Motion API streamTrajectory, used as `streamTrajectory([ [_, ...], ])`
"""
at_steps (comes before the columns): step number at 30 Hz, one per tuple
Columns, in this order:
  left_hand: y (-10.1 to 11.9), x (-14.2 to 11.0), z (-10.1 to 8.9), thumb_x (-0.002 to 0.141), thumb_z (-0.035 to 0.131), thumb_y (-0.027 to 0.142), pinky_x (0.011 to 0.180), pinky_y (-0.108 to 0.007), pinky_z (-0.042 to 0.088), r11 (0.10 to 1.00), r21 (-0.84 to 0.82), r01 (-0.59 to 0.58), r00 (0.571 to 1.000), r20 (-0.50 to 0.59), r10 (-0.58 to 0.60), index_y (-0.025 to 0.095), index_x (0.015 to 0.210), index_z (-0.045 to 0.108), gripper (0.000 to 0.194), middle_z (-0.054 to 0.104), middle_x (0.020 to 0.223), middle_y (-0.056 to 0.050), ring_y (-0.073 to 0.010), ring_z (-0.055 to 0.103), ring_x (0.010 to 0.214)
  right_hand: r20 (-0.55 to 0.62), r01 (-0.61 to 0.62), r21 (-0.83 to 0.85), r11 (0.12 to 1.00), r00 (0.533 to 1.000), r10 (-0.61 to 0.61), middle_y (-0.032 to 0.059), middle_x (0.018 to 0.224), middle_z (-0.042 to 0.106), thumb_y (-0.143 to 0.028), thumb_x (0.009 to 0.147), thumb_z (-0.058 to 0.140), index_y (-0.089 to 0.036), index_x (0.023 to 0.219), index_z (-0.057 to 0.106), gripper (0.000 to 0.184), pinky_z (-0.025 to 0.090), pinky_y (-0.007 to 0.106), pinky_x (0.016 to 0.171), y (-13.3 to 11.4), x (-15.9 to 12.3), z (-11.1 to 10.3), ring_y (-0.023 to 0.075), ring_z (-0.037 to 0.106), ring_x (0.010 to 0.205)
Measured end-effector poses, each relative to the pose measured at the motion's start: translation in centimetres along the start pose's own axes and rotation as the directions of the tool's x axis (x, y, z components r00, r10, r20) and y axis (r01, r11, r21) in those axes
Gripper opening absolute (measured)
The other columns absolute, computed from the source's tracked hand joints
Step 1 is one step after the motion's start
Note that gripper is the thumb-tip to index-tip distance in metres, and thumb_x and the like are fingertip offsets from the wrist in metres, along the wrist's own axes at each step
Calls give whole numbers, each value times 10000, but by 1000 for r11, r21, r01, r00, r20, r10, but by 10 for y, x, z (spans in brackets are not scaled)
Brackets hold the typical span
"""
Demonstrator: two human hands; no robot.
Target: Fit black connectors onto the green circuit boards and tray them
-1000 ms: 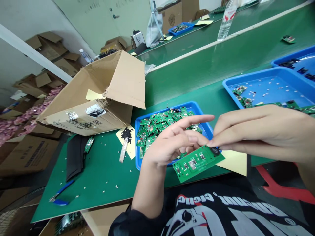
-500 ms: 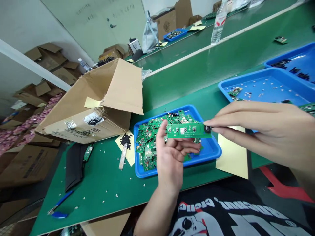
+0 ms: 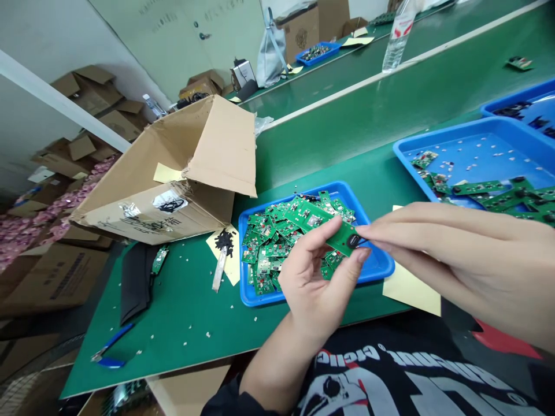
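A narrow green circuit board (image 3: 307, 216) is tilted above the blue tray (image 3: 387, 267), a black round component (image 3: 354, 241) at its near right end. My left hand (image 3: 314, 274) is closed on the board, thumb below and index finger across it, beside that component. From the right, my right hand (image 3: 437, 245) pinches at the component's edge. Something thin and dark shows between its fingertips, too small to name. Under the board, the tray holds a heap of small green circuit boards (image 3: 264, 254).
An open cardboard box (image 3: 130, 214) stands left of the tray. Nearer lie small black parts (image 3: 224, 241) on yellow paper, black foam sheets (image 3: 135, 283) and blue-handled cutters (image 3: 111, 346). Another blue tray (image 3: 459, 136) with boards is at right, yellow paper (image 3: 411, 289) below it.
My left hand has turned and closed on the board, which earlier lay over its open fingers. The board now tilts down to the right. My right hand has stayed at the black component.
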State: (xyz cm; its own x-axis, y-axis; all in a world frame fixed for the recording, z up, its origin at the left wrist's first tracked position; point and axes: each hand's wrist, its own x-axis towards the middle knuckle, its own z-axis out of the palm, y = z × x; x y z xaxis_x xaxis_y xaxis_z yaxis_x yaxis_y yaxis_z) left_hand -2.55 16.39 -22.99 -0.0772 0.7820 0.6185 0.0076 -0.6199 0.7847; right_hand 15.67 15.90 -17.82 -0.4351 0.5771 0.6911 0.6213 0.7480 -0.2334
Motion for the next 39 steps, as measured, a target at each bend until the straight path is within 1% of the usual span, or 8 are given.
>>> streamTrajectory([
  [4, 1, 3, -1, 877, 880, 176, 778, -239, 693, 996, 84, -38, 999, 8, 38, 290, 1318, 770, 469, 840, 1099, -28, -164, 810, 903, 11, -5, -41, 999, 1000, 5, 46, 1054, 775, -79, 1081, 521, -170, 1120, 699, 203, 629, 262, 873, -1, 2, 0, 160, 762, 975],
  [9, 0, 5, 1, 884, 851, 124, 853, -237, 690, 989, 97, -108, 994, 20, 106, 286, 1348, 748, 502, 831, 1152, -23, -163, 813, 968, 24, -39, -63, 997, 999, 41, 44, 1058, 765, -102, 1089, 525, -169, 1071, 693, 182, 617, 216, 851, -9, 8, -1, 135, 747, 919],
  [14, 1, 5, -1, 863, 854, 94, 871, -230, 670, 996, 66, -60, 998, 39, 58, 310, 1343, 752, 536, 830, 1166, -5, -150, 803, 984, -15, -137, -66, 988, 991, 136, 37, 1108, 712, -60, 1053, 562, -190, 1078, 678, 176, 607, 193, 771, -12, 6, -3, 109, 714, 882],
  [21, 5, 9, -11, 863, 836, 74, 880, -257, 667, 1000, -6, -4, 990, 144, 5, 318, 1350, 755, 550, 833, 1209, -30, -172, 806, 1008, 67, 9, 4, 1000, 998, -10, 15, 1016, 731, -70, 1082, 520, -176, 1262, 663, 254, 579, 195, 789, 3, 9, -11, 116, 708, 850],
  [26, 7, 14, -15, 862, 868, 117, 871, -232, 664, 999, -41, 25, 978, 206, -16, 316, 1358, 751, 547, 832, 1203, -31, -163, 803, 973, 144, 50, 25, 998, 988, -53, 0, 1050, 725, -68, 1082, 480, -213, 983, 650, 244, 560, 231, 719, 8, 13, -16, 108, 699, 823],
  [29, 7, 17, -15, 849, 896, 148, 947, -267, 667, 998, -58, 2, 977, 215, 10, 302, 1350, 752, 544, 826, 1224, -44, -195, 803, 1058, 195, 72, 49, 996, 978, -80, 13, 1057, 716, -104, 1096, 456, -208, 967, 652, 257, 556, 241, 689, 10, 14, -16, 116, 692, 828],
  [35, 7, 19, -16, 882, 880, 190, 919, -320, 696, 997, -18, -78, 971, 225, 80, 290, 1309, 766, 453, 838, 1165, -55, -227, 820, 1023, 199, 41, 110, 993, 978, -62, 0, 1023, 716, -131, 1096, 468, -227, 998, 661, 236, 561, 231, 651, 8, 14, -17, 114, 685, 803],
  [39, 10, 18, -15, 852, 921, 253, 741, -220, 678, 997, -56, -57, 978, 196, 67, 279, 1318, 712, 512, 799, 1092, -38, -158, 791, 857, 128, 45, 160, 986, 990, -66, -5, 1000, 709, -131, 1103, 461, -225, 995, 632, 223, 569, 236, 663, 4, 12, -16, 102, 680, 761],
])
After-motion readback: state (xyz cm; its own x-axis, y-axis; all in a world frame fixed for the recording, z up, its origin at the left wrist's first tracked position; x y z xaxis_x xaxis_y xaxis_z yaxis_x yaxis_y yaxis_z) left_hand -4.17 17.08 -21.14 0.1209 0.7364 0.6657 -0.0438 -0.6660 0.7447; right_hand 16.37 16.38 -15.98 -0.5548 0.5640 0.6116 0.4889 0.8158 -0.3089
